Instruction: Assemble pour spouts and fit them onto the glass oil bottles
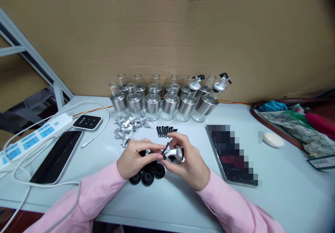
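Note:
My right hand [190,161] holds a silver pour spout [174,153] on its side, its narrow end pointing left. With thumb and fingers closed, my left hand [141,156] pinches a small black spout cap [165,150] at that narrow end. Whether the cap is fully seated on the spout, I cannot tell. Below my left hand lie several round black stoppers [148,178], partly covered by it. A row of small black caps [165,131] sits just beyond my fingers. Further left is a pile of loose silver spouts [128,126].
Two rows of glass bottles with steel sleeves [153,104] stand along the cardboard backing [167,34]; two carry spouts. Left are a phone [57,158], a small black-and-white device [87,122], a power strip [31,142] and loose cables. A tablet [227,156] and white oval object [273,140] lie right.

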A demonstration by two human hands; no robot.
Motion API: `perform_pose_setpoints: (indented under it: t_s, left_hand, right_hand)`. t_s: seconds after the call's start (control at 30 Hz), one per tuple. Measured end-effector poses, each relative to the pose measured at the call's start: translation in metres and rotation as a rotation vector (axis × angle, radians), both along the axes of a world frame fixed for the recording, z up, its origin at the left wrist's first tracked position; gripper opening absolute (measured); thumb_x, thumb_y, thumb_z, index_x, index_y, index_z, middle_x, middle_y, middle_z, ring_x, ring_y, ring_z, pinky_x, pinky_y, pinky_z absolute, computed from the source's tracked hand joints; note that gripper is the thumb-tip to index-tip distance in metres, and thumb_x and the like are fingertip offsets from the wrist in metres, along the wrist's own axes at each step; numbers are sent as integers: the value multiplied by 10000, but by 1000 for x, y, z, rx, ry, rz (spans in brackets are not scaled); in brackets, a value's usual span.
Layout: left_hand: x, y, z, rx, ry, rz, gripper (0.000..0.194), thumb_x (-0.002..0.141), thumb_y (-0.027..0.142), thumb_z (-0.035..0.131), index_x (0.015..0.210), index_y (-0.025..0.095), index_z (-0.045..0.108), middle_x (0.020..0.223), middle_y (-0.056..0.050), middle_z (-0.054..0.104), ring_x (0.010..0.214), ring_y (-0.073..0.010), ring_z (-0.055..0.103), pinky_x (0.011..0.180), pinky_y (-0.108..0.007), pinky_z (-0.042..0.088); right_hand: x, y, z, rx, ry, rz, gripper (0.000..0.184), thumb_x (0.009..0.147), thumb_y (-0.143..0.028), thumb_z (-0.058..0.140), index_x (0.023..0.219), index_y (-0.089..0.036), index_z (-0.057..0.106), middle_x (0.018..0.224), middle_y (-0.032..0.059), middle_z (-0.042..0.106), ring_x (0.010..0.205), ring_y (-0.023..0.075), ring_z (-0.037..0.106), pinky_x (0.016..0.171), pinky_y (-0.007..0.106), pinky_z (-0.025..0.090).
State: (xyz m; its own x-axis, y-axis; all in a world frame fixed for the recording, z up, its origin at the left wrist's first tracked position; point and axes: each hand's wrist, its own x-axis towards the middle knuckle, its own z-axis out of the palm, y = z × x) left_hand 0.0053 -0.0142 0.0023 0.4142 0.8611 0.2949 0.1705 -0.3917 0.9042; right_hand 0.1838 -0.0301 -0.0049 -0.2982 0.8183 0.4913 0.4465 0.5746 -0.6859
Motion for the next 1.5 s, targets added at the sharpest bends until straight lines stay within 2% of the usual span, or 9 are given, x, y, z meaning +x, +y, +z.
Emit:
perform_pose_setpoints:
  t_s: [0.13,0.27,0.5,0.87,0.97,1.1,1.3,1.37,1.5]
  left_hand:
    - [0,2,-2,47,-17,-97,234,791,311,629,925,137,709,684,-71,701,632,-146,600,640,-258,456]
    - [0,3,0,45,-42,-168,234,814,323,603,932,150,707,664,-71,700,599,-144,606,644,-283,449]
    - [1,2,1,94,-66,-194,196,811,279,611,912,143,711,657,-83,702,609,-158,625,651,-303,456]
    - [1,2,2,105,-48,-227,235,835,328,572,915,158,713,666,-91,699,625,-158,627,673,-298,464]
    - [1,3,0,117,-12,-206,250,843,339,557,921,159,711,682,-89,703,638,-157,632,678,-290,461]
    - [0,2,-1,129,53,-153,239,850,323,544,930,166,706,704,-74,707,638,-150,628,670,-275,458]
    - [-1,-2,1,186,131,-23,233,833,243,527,1011,180,663,771,-51,709,696,-146,615,651,-239,466]
    - [-2,-2,1,165,119,23,240,842,239,504,1021,172,649,745,-41,706,676,-137,610,638,-227,468]
    - [-2,-1,0,20,44,48,254,864,264,459,1022,141,615,721,-36,686,575,-111,593,591,-219,479]
  right_hand:
    - [0,-2,0,-7,6,-1,512,702,-174,613,1137,-213,347,748,-22,478,571,103,503,472,179,415]
    - [0,-2,0,-18,-3,-3,545,681,-177,611,1138,-220,317,738,-33,472,511,86,455,469,190,400]
    - [0,-4,-2,-39,36,21,520,671,-163,595,1076,-240,277,730,-43,462,504,84,456,440,180,367]
    - [-3,-6,0,-32,57,10,419,649,-148,583,953,-232,308,699,-47,481,533,95,494,441,173,366]
    - [-3,-4,1,-4,-1,-19,384,634,-153,582,935,-221,354,693,-40,489,545,106,508,456,187,387]
    - [-4,-3,5,18,-89,-44,247,641,-157,570,846,-209,443,682,-21,518,553,114,516,452,192,393]
    - [-3,-1,10,53,-52,-162,203,675,-242,614,775,-214,440,623,-33,526,507,112,510,468,204,423]
    - [-1,1,12,74,-45,-218,210,680,-263,622,764,-215,435,620,-31,525,520,119,527,495,214,442]
    - [2,7,23,145,-60,-280,206,680,-254,609,772,-215,429,637,-19,536,554,137,547,525,236,459]
